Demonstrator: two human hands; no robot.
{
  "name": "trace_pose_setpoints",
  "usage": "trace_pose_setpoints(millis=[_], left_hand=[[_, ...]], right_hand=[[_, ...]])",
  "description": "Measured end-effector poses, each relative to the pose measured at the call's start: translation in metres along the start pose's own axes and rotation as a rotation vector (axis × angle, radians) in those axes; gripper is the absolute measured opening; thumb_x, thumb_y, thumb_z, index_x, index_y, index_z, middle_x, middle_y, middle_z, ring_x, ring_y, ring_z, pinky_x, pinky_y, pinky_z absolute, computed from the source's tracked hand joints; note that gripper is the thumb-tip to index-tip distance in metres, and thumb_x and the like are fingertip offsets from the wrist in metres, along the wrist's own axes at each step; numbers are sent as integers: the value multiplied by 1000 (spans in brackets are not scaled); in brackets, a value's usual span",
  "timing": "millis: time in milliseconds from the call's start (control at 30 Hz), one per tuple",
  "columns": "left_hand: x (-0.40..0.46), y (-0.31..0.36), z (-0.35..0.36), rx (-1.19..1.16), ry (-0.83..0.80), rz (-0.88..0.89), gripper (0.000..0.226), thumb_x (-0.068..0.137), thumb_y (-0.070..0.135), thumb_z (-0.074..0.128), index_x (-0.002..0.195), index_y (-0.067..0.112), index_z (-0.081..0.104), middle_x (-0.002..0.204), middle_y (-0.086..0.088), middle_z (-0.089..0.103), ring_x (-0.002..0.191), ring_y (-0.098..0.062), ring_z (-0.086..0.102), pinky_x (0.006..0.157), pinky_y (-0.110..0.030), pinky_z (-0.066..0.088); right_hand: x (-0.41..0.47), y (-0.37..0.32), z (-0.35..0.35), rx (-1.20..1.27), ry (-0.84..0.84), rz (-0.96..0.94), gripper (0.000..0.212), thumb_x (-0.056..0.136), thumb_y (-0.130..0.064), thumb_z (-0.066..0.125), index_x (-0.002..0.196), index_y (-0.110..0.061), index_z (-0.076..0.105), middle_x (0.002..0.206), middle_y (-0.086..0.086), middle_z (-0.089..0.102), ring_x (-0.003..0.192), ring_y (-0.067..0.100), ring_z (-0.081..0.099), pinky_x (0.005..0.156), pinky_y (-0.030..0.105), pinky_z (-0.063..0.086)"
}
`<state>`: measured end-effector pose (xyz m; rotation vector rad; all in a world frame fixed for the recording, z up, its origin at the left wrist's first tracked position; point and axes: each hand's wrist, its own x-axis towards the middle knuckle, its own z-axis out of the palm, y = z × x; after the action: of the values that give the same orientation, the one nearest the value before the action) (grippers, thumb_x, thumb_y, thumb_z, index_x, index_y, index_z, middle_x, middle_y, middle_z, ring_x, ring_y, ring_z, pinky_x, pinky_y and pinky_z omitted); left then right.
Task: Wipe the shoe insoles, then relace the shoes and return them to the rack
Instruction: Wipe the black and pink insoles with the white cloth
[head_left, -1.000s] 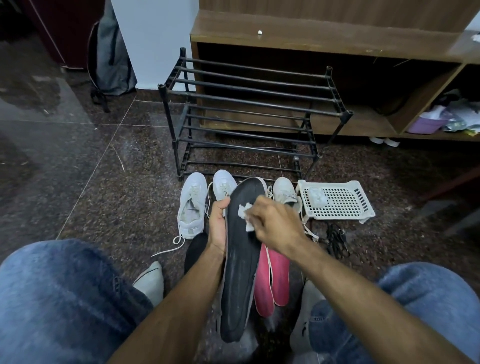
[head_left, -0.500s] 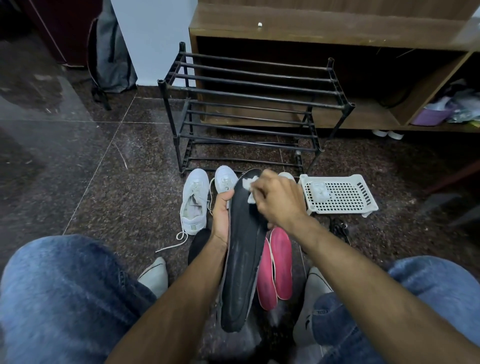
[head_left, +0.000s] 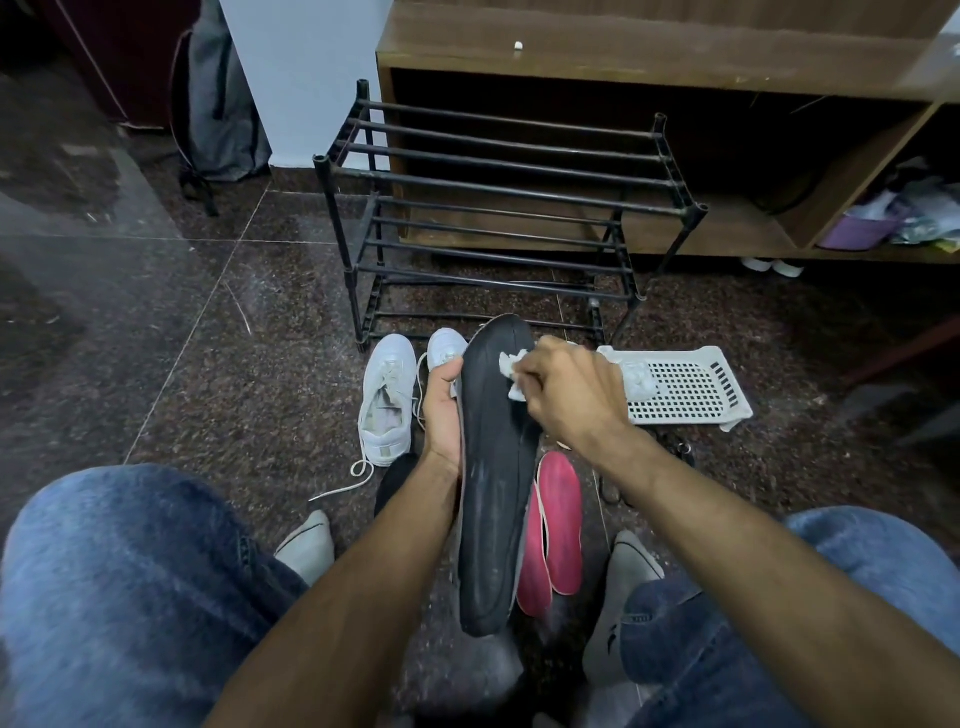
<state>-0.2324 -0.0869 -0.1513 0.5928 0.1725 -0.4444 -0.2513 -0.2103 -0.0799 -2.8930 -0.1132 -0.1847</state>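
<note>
White perforated tray (head_left: 691, 387), right of the black insole (head_left: 496, 478): holds one crumpled white wad (head_left: 638, 378) at its near-left corner. Black rack (head_left: 498, 218), beyond the insole: no shoes on its bars.

Your left hand (head_left: 442, 415) grips the black insole along its left edge, thumb up, insole upright between your knees. Your right hand (head_left: 569, 395) pinches a white wipe (head_left: 514, 371) against the insole's top end.

Versus 0.5 s ago: the wipe sits slightly lower and more to the right edge of the insole; grip unchanged.

Two pink insoles (head_left: 553, 525) lie just right of the black one, partly covered by it. White shoe (head_left: 387, 397) lies left of it; a second white shoe (head_left: 445, 347) is mostly hidden behind your left hand. A dark tangle under your right forearm: cannot identify.
</note>
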Motion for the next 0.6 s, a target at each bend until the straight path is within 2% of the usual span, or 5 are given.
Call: trace_pose_setpoints(millis=[100,233,333,433,600], left_hand=[[-2,6,8,-47,-28,-3,48,80,40,44,88,4,75,91,-15,72,80,-25,70,73,-30,57],[-5,10,3,-109,-35,-29,79,79,53,46,138,0,49,143,-27,44,123,-39,52,99,-48,44],[-2,13,0,-173,-41,-21,74,84,57,39,133,3,53,129,-23,57,112,-36,56,103,-45,38],[5,17,4,-168,54,10,75,85,56,44,138,3,50,134,-22,53,126,-36,48,114,-48,25],[-7,3,2,78,77,-28,49,91,46,50,88,5,76,87,-12,72,74,-23,69,69,-29,57]], right_hand=[[-17,-8,-1,56,-73,-86,22,94,-27,52,99,-22,73,102,-2,64,93,29,63,75,36,49],[-60,-8,11,209,-174,-169,16,91,-27,59,96,-27,75,97,-10,59,83,16,61,67,30,47],[-50,1,29,459,-35,78,11,86,-28,71,94,-27,77,108,-13,57,78,8,56,66,25,46],[-35,-5,42,784,27,341,6,80,-23,73,83,-22,78,88,-9,73,79,15,67,77,40,55],[-15,-2,45,759,74,486,9,79,-15,69,75,-18,77,78,-3,75,71,21,69,72,43,58]])
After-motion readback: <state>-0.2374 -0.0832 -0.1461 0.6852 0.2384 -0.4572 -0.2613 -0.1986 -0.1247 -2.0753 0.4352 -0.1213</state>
